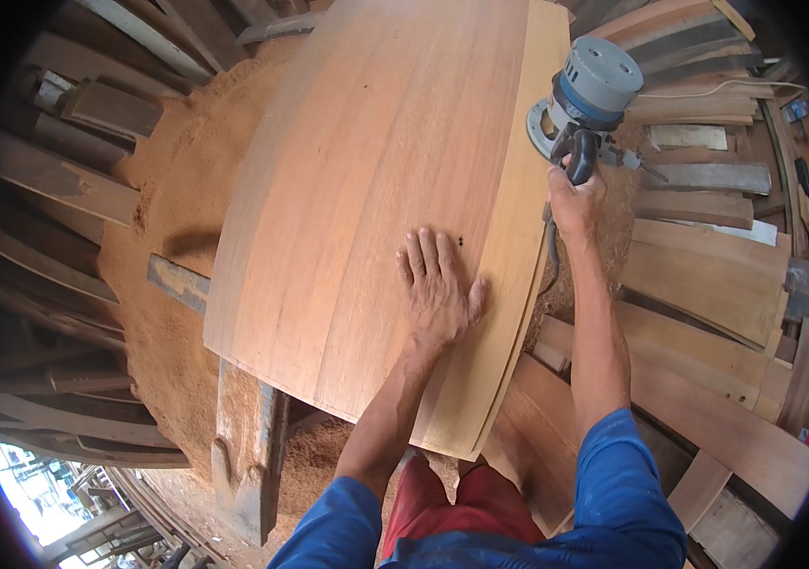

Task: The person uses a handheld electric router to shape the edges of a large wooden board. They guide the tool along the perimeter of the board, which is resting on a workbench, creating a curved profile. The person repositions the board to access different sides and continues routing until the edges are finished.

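Observation:
A broad wooden panel (376, 180) of joined planks lies in front of me, with a paler strip (509, 247) along its right side. My left hand (436, 289) rests flat on the panel, fingers stretched forward and thumb out to the side. At the panel's right edge stands a router (599, 90) with a grey and blue motor housing and a round base. My right hand (575, 194) is wrapped round the router's black side handle (583, 156). Its bit is hidden beneath the base.
Sawdust (167, 294) covers the floor left of the panel. A wooden support (253, 446) stands under its near left corner. Stacked boards (708, 266) line the right side, and more planks (54, 180) lie at the left. A pale cord (708, 92) runs off right of the router.

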Motion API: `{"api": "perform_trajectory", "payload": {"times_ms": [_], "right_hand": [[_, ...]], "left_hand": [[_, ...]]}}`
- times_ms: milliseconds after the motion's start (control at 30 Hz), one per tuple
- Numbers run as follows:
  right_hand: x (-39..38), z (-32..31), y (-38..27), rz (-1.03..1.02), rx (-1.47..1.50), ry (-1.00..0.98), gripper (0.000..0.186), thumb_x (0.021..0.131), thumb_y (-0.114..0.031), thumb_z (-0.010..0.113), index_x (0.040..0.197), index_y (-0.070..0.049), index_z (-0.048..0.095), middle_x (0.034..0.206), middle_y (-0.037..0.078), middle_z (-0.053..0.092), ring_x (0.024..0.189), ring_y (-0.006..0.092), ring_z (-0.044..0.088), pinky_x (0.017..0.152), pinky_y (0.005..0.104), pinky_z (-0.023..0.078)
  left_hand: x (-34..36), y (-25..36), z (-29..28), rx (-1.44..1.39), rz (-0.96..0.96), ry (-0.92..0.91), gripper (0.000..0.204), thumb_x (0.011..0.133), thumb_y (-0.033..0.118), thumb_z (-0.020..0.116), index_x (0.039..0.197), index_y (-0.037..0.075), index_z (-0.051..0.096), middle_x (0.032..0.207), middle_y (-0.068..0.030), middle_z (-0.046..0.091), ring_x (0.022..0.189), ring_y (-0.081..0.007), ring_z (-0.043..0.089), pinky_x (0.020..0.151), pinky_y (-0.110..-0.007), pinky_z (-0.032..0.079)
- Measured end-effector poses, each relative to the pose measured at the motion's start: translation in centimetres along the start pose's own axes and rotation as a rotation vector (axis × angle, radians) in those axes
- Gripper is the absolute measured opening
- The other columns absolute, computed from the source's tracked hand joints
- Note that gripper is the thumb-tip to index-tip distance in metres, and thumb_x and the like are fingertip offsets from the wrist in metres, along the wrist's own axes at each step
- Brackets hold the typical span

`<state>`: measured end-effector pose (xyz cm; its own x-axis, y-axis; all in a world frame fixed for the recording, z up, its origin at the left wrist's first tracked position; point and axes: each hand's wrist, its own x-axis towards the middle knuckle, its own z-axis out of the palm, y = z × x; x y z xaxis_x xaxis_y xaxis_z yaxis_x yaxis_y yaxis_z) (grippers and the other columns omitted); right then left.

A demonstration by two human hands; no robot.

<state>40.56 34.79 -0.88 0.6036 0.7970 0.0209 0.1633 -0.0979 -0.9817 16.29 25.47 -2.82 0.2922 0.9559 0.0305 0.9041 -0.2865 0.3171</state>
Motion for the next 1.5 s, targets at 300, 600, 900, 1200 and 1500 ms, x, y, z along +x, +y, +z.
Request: {"api": "perform_trajectory", "payload": {"times_ms": [300,600,900,1200,1500], "right_hand": [[0.8,0.2,1.4,0.005,0.002,0.049,0.032,0.084,-0.008,0.072,0.113,0.004,0.066,0.101,0.01,0.07,0.094,0.0193,0.069,0.086,0.0347,0.054],[0.7,0.1,1.0,-0.007,0.006,0.077,0.031,0.082,-0.007,0.071,0.111,0.003,0.065,0.099,0.008,0.068,0.09,0.0182,0.067,0.083,0.0341,0.053],[1.0,0.8,-0.5,0.0,0.028,0.051,0.028,0.084,-0.006,0.07,0.109,0.005,0.064,0.099,0.01,0.066,0.089,0.0185,0.065,0.083,0.0345,0.052],[2.9,0.7,1.2,-0.004,0.049,0.03,0.027,0.085,-0.005,0.069,0.11,0.005,0.063,0.098,0.009,0.066,0.091,0.0183,0.066,0.084,0.035,0.052],[4.4,1.0,-0.7,-0.037,-0.015,0.023,0.027,0.085,-0.007,0.069,0.109,0.005,0.064,0.093,0.008,0.067,0.086,0.0183,0.067,0.08,0.0346,0.054]], "left_hand": [[0.0,0.3,-0.5,0.003,0.022,-0.036,0.095,0.097,0.058,0.047,0.155,-0.013,0.02,0.163,-0.0367,0.015,0.153,-0.0524,0.006,0.124,-0.062,0.003],[0.3,0.5,-0.7,0.008,0.053,-0.071,0.1,0.096,0.062,0.047,0.156,-0.012,0.019,0.163,-0.0385,0.01,0.153,-0.053,0.003,0.123,-0.063,-0.001],[1.6,7.3,0.6,-0.137,0.113,-0.162,0.098,0.094,0.057,0.054,0.156,-0.011,0.021,0.162,-0.0386,0.01,0.152,-0.0567,-0.005,0.119,-0.069,-0.007],[1.6,7.5,0.8,-0.124,0.119,-0.165,0.091,0.092,0.044,0.06,0.156,-0.008,0.024,0.162,-0.0369,0.015,0.153,-0.0556,-0.001,0.122,-0.067,-0.003],[1.6,7.3,0.5,-0.1,0.117,-0.195,0.091,0.092,0.044,0.06,0.156,-0.009,0.023,0.162,-0.0366,0.014,0.153,-0.0549,-0.001,0.122,-0.066,-0.003]]}}
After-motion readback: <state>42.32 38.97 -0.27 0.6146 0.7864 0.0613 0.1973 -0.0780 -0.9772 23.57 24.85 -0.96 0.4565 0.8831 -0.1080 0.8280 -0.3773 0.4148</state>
